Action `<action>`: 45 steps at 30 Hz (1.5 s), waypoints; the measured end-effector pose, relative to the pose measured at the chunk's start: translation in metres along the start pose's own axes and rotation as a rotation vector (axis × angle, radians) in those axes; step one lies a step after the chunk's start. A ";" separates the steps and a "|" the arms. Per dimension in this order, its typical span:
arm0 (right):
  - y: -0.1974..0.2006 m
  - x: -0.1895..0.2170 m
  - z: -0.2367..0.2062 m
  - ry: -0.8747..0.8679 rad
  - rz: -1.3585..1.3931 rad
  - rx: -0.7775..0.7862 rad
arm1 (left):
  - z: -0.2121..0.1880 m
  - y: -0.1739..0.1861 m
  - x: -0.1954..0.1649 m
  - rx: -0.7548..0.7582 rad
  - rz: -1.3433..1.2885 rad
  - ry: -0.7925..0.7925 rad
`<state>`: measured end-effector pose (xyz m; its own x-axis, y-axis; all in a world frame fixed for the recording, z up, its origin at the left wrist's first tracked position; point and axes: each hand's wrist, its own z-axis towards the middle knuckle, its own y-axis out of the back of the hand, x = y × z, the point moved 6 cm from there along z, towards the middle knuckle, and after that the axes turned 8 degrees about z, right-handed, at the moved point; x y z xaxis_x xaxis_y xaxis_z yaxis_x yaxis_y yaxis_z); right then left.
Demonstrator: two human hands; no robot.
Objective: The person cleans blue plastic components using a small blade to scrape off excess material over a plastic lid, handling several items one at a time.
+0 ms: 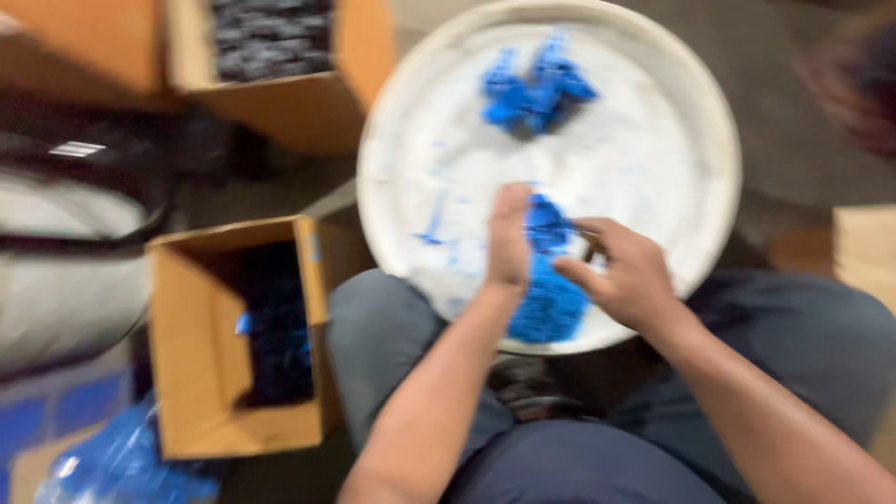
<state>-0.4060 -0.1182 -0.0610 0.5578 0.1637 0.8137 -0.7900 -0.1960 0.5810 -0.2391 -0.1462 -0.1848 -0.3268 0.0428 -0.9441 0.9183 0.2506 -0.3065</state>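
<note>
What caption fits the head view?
Both hands, left and right, work a blue pile on a round white tray beside open cardboard boxes.

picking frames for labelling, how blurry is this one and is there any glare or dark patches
Head view: motion blur smears everything, so the left hand, right hand and the blue pieces between them lack sharp edges; the round white tray is bright but not glaring; the insides of the open brown cardboard box and the floor around it are dark; what the fingers grip is unclear.

Whole frame motion-blurred; small blue plastic pieces (549,280) between both hands unresolvable; open brown cardboard box (271,65) cut off at top edge.
</note>
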 end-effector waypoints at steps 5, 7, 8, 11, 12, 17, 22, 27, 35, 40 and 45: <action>0.022 0.044 0.008 0.011 -0.064 0.011 | -0.021 -0.023 -0.077 0.032 0.073 0.077; 0.022 0.050 0.011 0.013 -0.082 0.018 | -0.022 -0.029 -0.097 0.048 0.146 0.052; 0.021 0.050 0.011 0.013 -0.094 0.021 | -0.022 -0.032 -0.102 0.055 0.179 0.040; 0.016 0.046 0.010 0.031 -0.109 0.027 | -0.021 -0.032 -0.099 0.075 0.119 0.054; 0.015 0.043 0.010 0.029 -0.129 0.033 | -0.021 -0.031 -0.096 0.083 0.147 0.033; 0.011 0.034 0.008 0.050 -0.271 0.060 | -0.021 -0.030 -0.082 0.116 0.206 -0.002; 0.007 0.032 0.007 0.086 -0.297 0.086 | -0.022 -0.032 -0.083 0.131 0.236 -0.025; 0.003 0.028 0.005 0.056 -0.351 0.120 | -0.021 -0.032 -0.083 0.138 0.241 -0.045; -0.004 0.024 0.006 -0.034 -0.329 0.200 | -0.019 -0.029 -0.087 0.089 0.242 -0.006; 0.012 0.028 0.009 -0.031 0.016 0.024 | -0.019 -0.028 -0.091 0.094 -0.039 0.075; 0.019 0.033 0.008 0.054 0.072 -0.029 | -0.022 -0.033 -0.091 0.141 -0.190 0.138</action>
<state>-0.4005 -0.1245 -0.0234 0.4854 0.2021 0.8506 -0.8349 -0.1815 0.5196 -0.2448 -0.1376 -0.0860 -0.5144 0.1418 -0.8457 0.8566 0.1301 -0.4993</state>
